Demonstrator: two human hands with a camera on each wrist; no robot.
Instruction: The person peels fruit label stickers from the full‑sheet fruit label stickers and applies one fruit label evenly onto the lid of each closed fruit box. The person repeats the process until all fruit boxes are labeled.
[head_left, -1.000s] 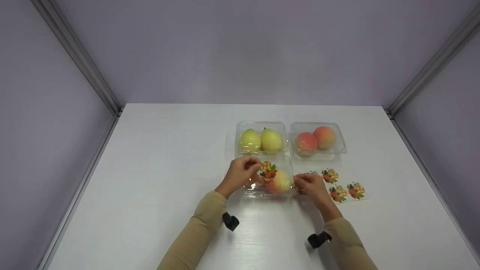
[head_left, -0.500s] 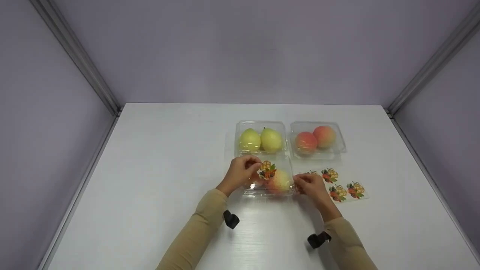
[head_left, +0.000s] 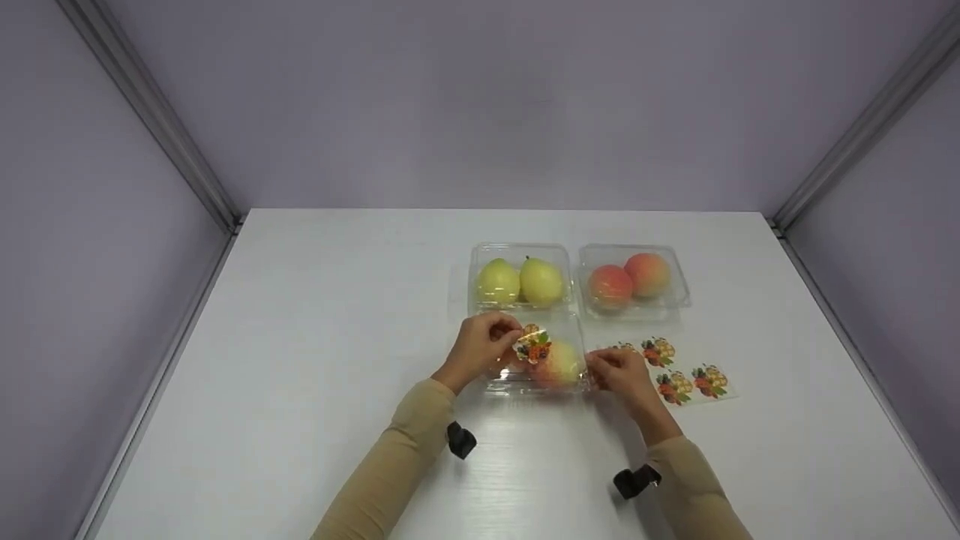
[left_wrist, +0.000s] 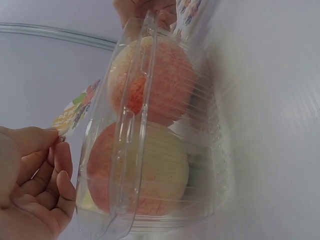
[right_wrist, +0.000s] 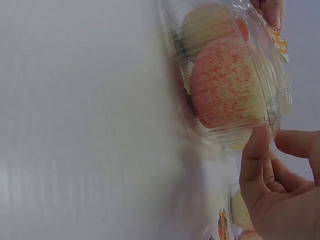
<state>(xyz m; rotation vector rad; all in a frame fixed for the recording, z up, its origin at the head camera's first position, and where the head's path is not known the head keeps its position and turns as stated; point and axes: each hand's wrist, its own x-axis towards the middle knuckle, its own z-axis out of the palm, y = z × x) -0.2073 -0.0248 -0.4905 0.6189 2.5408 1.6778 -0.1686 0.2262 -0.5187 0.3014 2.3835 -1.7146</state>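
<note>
My left hand (head_left: 480, 349) pinches the edge of a fruit-print sticker (head_left: 532, 345) between thumb and forefinger. It holds the sticker over the lid of a clear plastic fruit box (head_left: 570, 330). In the left wrist view the sticker (left_wrist: 75, 112) slants beside the lid, its edge under the left thumb. Two peaches, one a red-speckled peach (right_wrist: 225, 82), lie inside the box. At the box's right side my right hand (head_left: 619, 371) grips the rim; in the right wrist view its thumb and forefinger (right_wrist: 257, 145) meet at the lid's corner.
Behind stands a clear box (head_left: 525, 251) with two yellow-green pears (head_left: 541, 282). To its right is another box (head_left: 679, 289) with two peaches (head_left: 647, 274). A sheet of fruit stickers (head_left: 694, 397) lies on the white table (head_left: 337, 337) right of the right hand.
The sticker has tilted slightly in the left fingers, and a strip of glare now crosses it. Both hands stay almost where they were.
</note>
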